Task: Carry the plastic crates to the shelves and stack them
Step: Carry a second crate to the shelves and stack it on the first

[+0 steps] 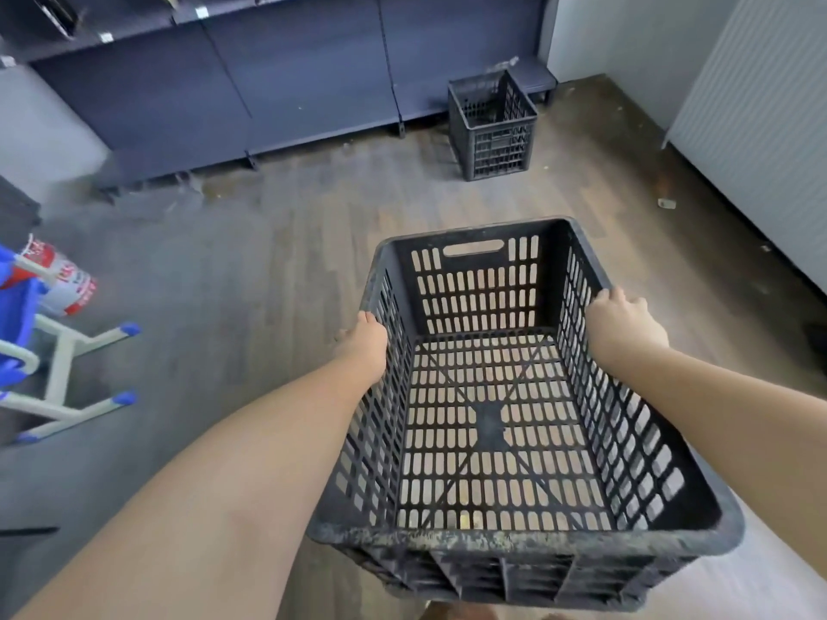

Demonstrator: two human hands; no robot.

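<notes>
Crate [514,539] of black slotted plastic fills the lower right of the frame, held up off the wooden floor [277,261] between my two bare arms, its open top facing me and nothing inside it. My left hand [364,340] grips the left rim about halfway along, with the thumb on top of the edge and the fingers hidden on the outer side. My right hand [622,319] is curled over the right rim opposite it, knuckles up. The near rim is scuffed and pale with dirt, and the far wall has a handle slot near its top. At the upper right of centre, a second crate [492,127], smaller-looking and taller, stands on the floor just beside the base of the dark blue shelves [223,91], which run across the top of the frame. At the left edge I see a blue and white metal frame [58,364] with a red and white bag [67,279] behind it. A pale ribbed panel [760,105] lines the right side.
</notes>
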